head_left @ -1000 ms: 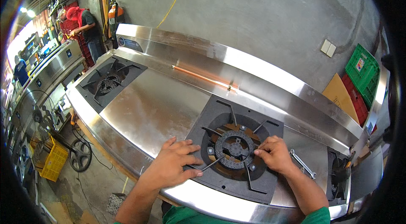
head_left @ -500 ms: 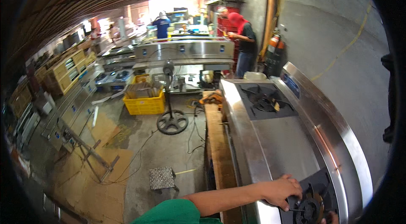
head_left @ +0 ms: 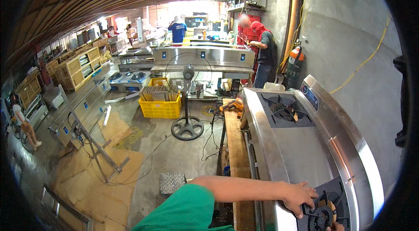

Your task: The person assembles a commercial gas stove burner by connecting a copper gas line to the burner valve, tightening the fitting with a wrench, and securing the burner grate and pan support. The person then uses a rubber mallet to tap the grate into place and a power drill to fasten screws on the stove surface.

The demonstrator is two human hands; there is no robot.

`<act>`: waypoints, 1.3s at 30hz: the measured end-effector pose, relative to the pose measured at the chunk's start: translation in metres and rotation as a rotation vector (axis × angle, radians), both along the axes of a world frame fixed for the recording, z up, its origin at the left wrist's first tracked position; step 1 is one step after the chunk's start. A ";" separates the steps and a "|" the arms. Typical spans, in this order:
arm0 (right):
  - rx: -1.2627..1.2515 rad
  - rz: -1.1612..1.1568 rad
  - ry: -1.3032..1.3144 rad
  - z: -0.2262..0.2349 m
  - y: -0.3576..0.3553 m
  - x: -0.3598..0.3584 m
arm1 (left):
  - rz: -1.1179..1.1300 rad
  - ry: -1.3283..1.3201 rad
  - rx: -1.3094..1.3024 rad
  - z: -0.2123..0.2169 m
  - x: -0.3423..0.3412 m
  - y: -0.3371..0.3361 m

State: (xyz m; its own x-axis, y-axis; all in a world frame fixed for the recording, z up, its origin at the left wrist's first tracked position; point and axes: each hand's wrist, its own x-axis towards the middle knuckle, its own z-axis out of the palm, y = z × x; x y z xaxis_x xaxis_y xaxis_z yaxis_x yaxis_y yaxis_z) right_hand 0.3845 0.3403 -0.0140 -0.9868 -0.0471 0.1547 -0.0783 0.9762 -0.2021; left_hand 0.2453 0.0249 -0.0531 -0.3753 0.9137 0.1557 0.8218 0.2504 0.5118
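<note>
The left hand (head_left: 297, 197) rested with fingers spread on the black burner grate (head_left: 324, 213) at the near end of the stainless stove (head_left: 301, 152); the right hand (head_left: 337, 227) barely showed at the lower edge (its finger state could not be told). Farther along sat a second burner (head_left: 284, 111). Beyond stood a pedestal fan (head_left: 187, 100), a yellow crate (head_left: 161, 105), and a red-hooded worker (head_left: 263, 54).

A yellow crate (head_left: 162, 105) and a pedestal fan (head_left: 187, 100) stood mid-frame, cardboard sheets (head_left: 104, 174) lay lower left.
</note>
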 end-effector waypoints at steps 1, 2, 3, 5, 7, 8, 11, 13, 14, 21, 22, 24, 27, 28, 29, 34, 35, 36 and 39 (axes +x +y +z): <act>0.012 0.007 0.023 -0.001 0.003 0.002 | -0.021 0.028 -0.012 0.005 0.001 0.003; 0.024 0.008 0.047 -0.004 0.009 0.005 | -0.048 0.058 -0.023 0.011 0.001 0.008; 0.035 0.010 0.073 -0.010 0.018 0.005 | -0.074 0.090 -0.036 0.022 0.002 0.008; -0.095 0.128 0.348 -0.090 0.113 -0.014 | -0.131 -0.014 0.271 0.042 0.010 0.027; -0.239 0.037 0.260 -0.035 0.030 -0.014 | -0.055 0.107 0.552 0.057 0.007 0.038; -0.202 0.026 0.180 -0.027 0.021 -0.022 | 0.020 0.096 0.495 0.081 0.011 0.039; -0.171 0.049 0.149 -0.034 0.019 -0.033 | -0.009 0.214 0.686 0.121 0.015 0.028; -0.130 0.011 0.091 -0.021 0.018 -0.031 | -0.041 0.140 0.685 0.131 0.017 0.030; -0.124 -0.012 0.085 -0.018 0.020 -0.031 | -0.053 0.135 0.672 0.132 0.015 0.036; -0.128 -0.023 0.070 -0.029 0.024 -0.017 | -0.231 0.136 0.552 0.111 0.034 0.074; -0.109 -0.012 0.063 -0.028 0.022 -0.020 | -0.286 0.085 0.558 0.094 0.035 0.078; -0.098 0.033 0.068 -0.026 0.014 -0.023 | -0.309 0.144 0.327 0.022 0.042 0.083; -0.115 0.002 0.047 -0.023 0.019 -0.023 | -0.233 -0.048 0.235 0.016 0.041 0.106; -0.096 -0.011 0.028 -0.021 0.020 -0.021 | -0.260 -0.094 0.184 0.018 0.041 0.107; -0.078 -0.010 0.033 -0.021 0.021 -0.019 | -0.286 -0.140 0.134 0.019 0.042 0.109; -0.084 0.004 -0.002 -0.016 0.015 -0.025 | -0.217 0.045 0.382 0.081 0.014 0.083; -0.077 -0.010 -0.030 -0.015 0.015 -0.020 | -0.176 0.089 0.522 0.105 -0.002 0.072; -0.087 -0.038 -0.028 -0.016 0.017 -0.018 | -0.120 0.008 0.656 0.133 -0.008 0.066; -0.086 -0.046 -0.041 -0.012 0.014 -0.018 | 0.116 -0.101 0.772 0.131 -0.043 0.042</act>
State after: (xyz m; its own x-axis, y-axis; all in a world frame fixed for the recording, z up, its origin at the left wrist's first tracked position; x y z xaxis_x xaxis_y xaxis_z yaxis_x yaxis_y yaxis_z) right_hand 0.3660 0.3545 -0.0263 -0.9932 0.0101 0.1161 -0.0239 0.9574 -0.2877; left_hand 0.2018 0.0665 0.0778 -0.5076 0.5151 0.6907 0.7527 -0.1250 0.6464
